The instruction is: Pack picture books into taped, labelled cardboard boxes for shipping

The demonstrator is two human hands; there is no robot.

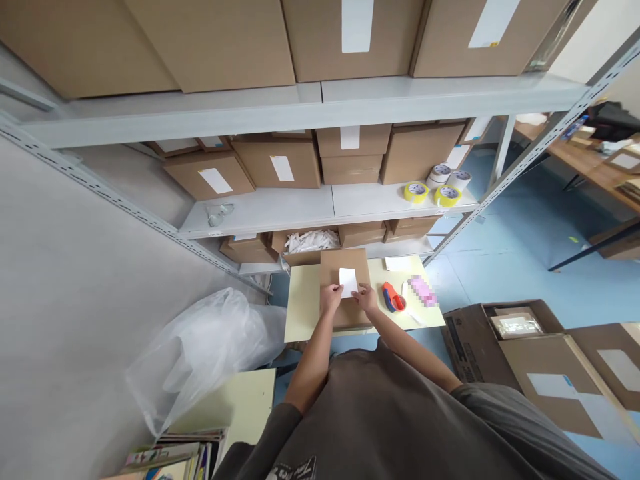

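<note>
A white paper label (pixel 349 280) lies against the top of a brown cardboard box (pixel 330 265). Its lower left corner is pinched by my left hand (pixel 331 298), fingers closed. On the other side my right hand (pixel 367 297) has its fingertips closed on the lower right corner. Whether the label is stuck to the cardboard, I cannot tell. The box rests on a pale yellow table (pixel 303 303). Just right of my right hand lies a red and blue tape dispenser (pixel 393 298).
A blurred pink item (pixel 423 291) lies on the table's right side. Ahead stands a grey shelf rack (pixel 280 207) with cartons and tape rolls (pixel 415 193). A clear plastic bag (pixel 220 333) is at left; an open carton (pixel 475 343) stands at right.
</note>
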